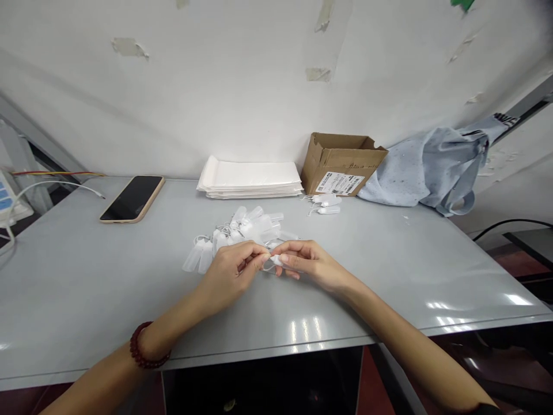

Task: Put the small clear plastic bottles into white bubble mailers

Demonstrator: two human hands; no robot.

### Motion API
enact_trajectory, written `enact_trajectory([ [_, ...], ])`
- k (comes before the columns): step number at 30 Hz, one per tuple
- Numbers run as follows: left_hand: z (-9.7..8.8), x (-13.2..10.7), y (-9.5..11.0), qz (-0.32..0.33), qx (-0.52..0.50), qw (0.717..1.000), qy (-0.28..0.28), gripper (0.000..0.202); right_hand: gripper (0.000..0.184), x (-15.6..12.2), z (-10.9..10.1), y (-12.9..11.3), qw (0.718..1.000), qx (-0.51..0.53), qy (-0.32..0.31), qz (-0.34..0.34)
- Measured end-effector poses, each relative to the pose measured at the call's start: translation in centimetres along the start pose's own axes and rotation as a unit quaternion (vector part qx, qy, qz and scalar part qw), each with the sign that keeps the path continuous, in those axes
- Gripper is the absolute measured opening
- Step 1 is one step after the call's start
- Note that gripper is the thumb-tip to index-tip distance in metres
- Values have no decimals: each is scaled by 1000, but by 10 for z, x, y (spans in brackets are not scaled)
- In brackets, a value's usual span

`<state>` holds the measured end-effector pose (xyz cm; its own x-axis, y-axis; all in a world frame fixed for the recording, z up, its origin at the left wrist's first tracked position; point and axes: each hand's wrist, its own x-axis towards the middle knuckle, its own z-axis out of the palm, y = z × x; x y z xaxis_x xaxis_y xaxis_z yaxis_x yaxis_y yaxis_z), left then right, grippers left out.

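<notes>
My right hand [305, 259] is closed on a small translucent squeeze bottle with a white nozzle top [275, 260], held low over the table. At that top, my left hand [237, 265] has thumb and forefinger pinched together, and a thin white cap strap loops just below them. The fingers hide most of the bottle and whatever lies in the left pinch. Just beyond both hands lies a loose pile of similar bottles [254, 225], several with caps on thin straps. Farther right, a few more bottles [329, 210] rest in front of the cardboard box.
The open cardboard box [345, 170] stands against the wall, beside a stack of white padded envelopes [254, 177]. Light blue cloth [425, 164] lies at the back right. A phone [133, 199] and a white cable [47, 183] are on the left of the grey table [389, 259].
</notes>
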<state>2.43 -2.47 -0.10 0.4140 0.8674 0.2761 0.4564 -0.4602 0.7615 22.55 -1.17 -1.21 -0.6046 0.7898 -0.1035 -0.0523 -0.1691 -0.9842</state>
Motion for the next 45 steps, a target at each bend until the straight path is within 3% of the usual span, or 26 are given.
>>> enact_trajectory([
  [3,-9,2,-2,-26,10,999,36,21,31,0,-3,-4,999,-34,32,-28],
  [6,-24,5,-7,-73,15,989,130,22,36,0,-13,-6,985,-117,111,-55],
  [9,-39,7,-14,-113,6,969,221,26,33,1,-27,-5,942,-246,220,-57],
  [11,-46,8,-19,-124,5,962,244,27,29,2,-35,-3,903,-329,268,-67],
  [16,-47,11,-26,-139,28,959,246,27,22,7,-57,5,832,-460,290,-110],
  [19,-43,11,-24,-137,46,963,226,26,21,10,-73,11,757,-558,314,-127],
  [21,-40,10,-20,-108,56,974,190,24,25,10,-82,15,727,-589,329,-129],
  [25,-25,2,-8,81,87,991,54,18,35,10,-94,22,703,-610,350,-107],
  [28,-5,-8,2,216,98,968,-86,36,40,11,-97,25,679,-640,353,-71],
  [30,8,-15,6,254,112,946,-169,39,42,12,-98,25,668,-655,349,-49],
  [32,16,-20,6,262,131,933,-208,23,42,13,-98,25,667,-659,344,-37],
  [35,17,-20,2,255,150,932,-208,9,39,13,-98,23,669,-661,338,-21],
  [41,8,-11,-5,241,179,939,-166,10,41,12,-95,17,669,-661,340,4],
  [45,7,-10,-8,251,236,927,-146,11,45,11,-96,12,666,-654,358,24],
])
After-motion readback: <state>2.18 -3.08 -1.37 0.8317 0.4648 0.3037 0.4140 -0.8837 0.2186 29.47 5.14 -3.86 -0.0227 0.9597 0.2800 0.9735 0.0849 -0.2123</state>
